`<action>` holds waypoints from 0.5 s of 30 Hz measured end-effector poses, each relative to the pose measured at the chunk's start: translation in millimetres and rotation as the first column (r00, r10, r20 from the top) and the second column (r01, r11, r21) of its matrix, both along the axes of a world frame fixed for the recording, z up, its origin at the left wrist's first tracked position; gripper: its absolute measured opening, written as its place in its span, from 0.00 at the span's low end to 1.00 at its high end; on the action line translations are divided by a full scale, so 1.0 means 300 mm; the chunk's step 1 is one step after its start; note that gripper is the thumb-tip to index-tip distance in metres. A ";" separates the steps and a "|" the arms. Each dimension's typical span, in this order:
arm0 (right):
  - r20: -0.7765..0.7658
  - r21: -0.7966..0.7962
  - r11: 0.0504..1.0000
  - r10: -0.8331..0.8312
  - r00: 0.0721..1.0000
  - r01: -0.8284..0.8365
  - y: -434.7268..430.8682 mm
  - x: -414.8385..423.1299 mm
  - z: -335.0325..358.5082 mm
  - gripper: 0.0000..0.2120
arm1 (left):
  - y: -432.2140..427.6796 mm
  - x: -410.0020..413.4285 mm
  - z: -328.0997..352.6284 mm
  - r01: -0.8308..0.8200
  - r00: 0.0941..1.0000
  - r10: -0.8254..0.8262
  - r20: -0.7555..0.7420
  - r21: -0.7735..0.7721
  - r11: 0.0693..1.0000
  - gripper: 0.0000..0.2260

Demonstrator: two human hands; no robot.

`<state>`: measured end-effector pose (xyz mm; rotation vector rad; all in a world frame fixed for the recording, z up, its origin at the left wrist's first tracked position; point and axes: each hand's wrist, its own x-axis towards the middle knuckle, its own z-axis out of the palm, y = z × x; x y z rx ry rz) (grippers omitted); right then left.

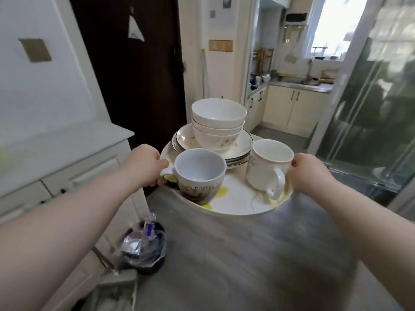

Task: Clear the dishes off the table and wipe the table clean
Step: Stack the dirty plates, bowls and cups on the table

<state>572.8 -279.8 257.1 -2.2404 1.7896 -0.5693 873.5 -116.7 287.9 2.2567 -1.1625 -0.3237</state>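
Left hand [147, 163] and right hand [308, 173] clamped opposite rims of the round tray [235, 212] - tray hung between them. Aboard: stacked bowls [217, 122], plates [244, 142], coffee mug [199, 173] nearest left grip, white mug [269, 167] nearest right.

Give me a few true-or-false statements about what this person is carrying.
1. The left hand and the right hand grip opposite edges of the big plate. True.
2. The bowls are stacked on the dark-rimmed plates. True.
3. The COFFEE mug lies on its side. False: it stands upright, mouth up.
4. The pink-rimmed mug sits left of the COFFEE mug. False: it sits to its right, next to the right hand.
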 end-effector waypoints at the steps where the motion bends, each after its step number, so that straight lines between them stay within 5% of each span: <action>1: 0.010 0.008 0.999 0.048 0.999 -0.048 -0.062 0.096 0.000 0.09 | -0.007 0.069 -0.004 -0.048 0.999 0.048 -0.018 0.005 0.999 0.15; 7: -0.132 0.025 0.911 0.411 0.902 -0.411 -0.341 0.737 0.019 0.05 | -0.007 0.488 -0.020 -0.368 0.930 0.367 -0.034 -0.017 0.930 0.17; 15: -0.128 0.054 0.809 0.587 0.799 -0.586 -0.419 1.411 -0.048 0.07 | 0.052 0.942 -0.093 -0.553 0.833 0.552 0.030 0.060 0.831 0.18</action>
